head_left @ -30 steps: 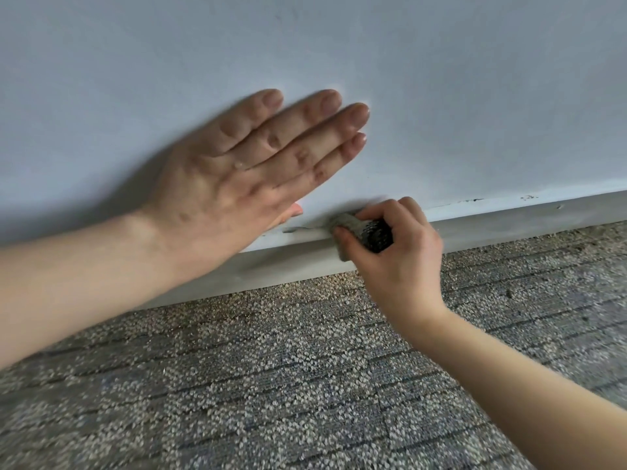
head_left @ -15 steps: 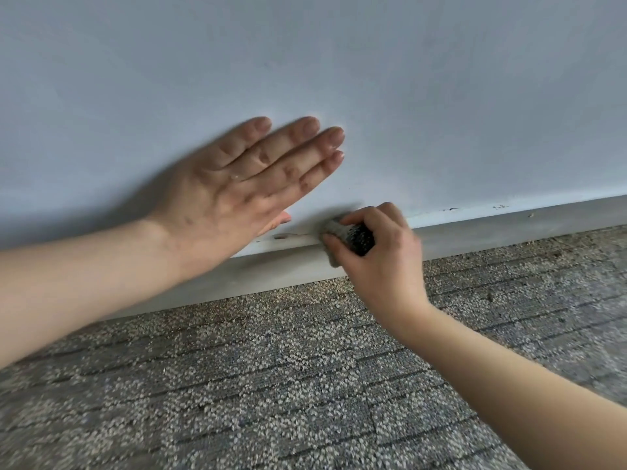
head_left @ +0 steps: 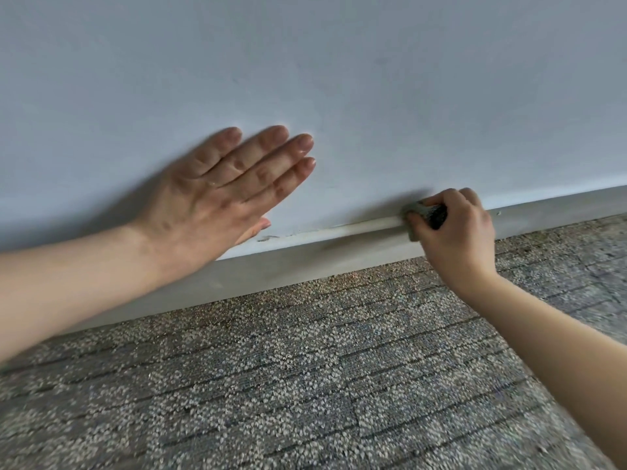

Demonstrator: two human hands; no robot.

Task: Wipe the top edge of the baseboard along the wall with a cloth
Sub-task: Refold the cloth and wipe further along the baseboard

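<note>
Pale blue-grey wall (head_left: 339,79) above a grey baseboard (head_left: 305,266), with speckled grey carpet (head_left: 271,385) below.

The right hand (head_left: 458,239) grips a small folded cloth (head_left: 422,212), greenish with a dark face. Its fingers curl over the cloth and the thumb is on the near side. The cloth is pressed onto the baseboard's top edge (head_left: 359,227), right where it meets the wall.

Change: a second ago, and half a second ago, the cloth sat just beside the left thumb. Now it is well apart from the left hand (head_left: 217,198), so it has slid rightward along the ledge. The grip looks the same as before.

The left hand has stayed put. It lies flat on the wall with fingers straight and close together and the thumb low near the ledge. It holds nothing and is probably just bracing.

Meaning for the task: a wiping stroke is under way, heading right. The stretch of ledge between the two hands looks pale and reads as covered.

A dark scuff (head_left: 268,237) by the left thumb is still there. I cannot tell whether it is dirt or chipped paint, and it may want a second pass.

The ledge right of the cloth has not been reached yet. It carries a small speck (head_left: 498,213) and runs on out of view.

Next move, likely: carry on rightward with steady downward pressure. The left hand will probably need to shift along too, or the reach runs out.
</note>
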